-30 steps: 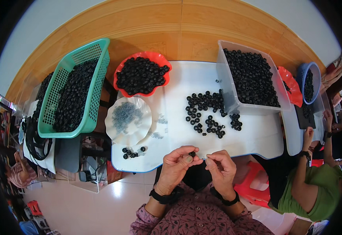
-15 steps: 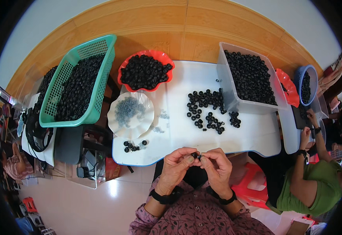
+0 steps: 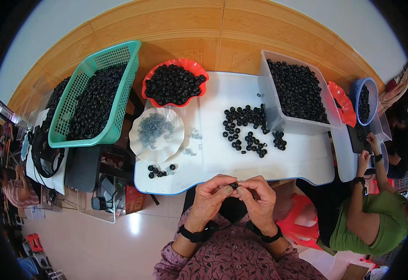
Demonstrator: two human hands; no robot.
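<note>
Just in front of the table's near edge, both hands meet at the fingertips. My left hand [image 3: 212,195] pinches a small black round plastic piece [image 3: 234,185] between thumb and forefinger. My right hand [image 3: 258,197] is closed in a pinch against it; whatever lies between its fingertips is hidden. On the white table [image 3: 213,158] beyond lie loose black round pieces [image 3: 246,116], with a smaller group [image 3: 157,172] near the left front edge. A white wavy-rimmed dish [image 3: 169,148] holds tiny grey wire-like pieces [image 3: 152,130], and more of these are scattered beside it.
Black pieces fill a green basket [image 3: 116,119] at left, a red bowl [image 3: 199,96] and a clear bin [image 3: 302,127]. Farther right are another red dish [image 3: 348,112] and a blue basket [image 3: 374,93]. A person in green [image 3: 372,224] works beside a red stool [image 3: 299,224].
My fingertips have drawn together, and the dark bit that showed at my right fingertips is now mostly hidden. The view has shifted very slightly.
</note>
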